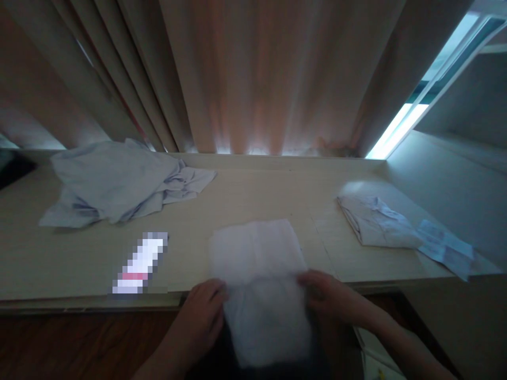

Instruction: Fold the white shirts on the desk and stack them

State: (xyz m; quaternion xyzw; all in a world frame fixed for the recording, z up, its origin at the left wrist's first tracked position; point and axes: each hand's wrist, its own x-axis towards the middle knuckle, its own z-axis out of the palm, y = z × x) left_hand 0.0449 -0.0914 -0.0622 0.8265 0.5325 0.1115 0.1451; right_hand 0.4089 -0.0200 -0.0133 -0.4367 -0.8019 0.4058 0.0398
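Note:
A white cloth [259,253] lies partly on the tabletop and hangs down over its front edge towards me. It looks like a folded garment, but I cannot make out which kind. My left hand [204,311] pinches its left side near the table edge, fingers closed on the fabric. On the opposite side, my right hand [327,295] grips the cloth at about the same height, with the thumb side hidden. A crease runs across the cloth between the two hands.
A crumpled white cloth [114,179] lies at the back left of the light table [261,190]. Nearer the front is a blurred-out rectangular object [140,261]. At right are a folded white cloth [376,221] and a pale blue piece [446,248]. Curtains [269,79] hang behind.

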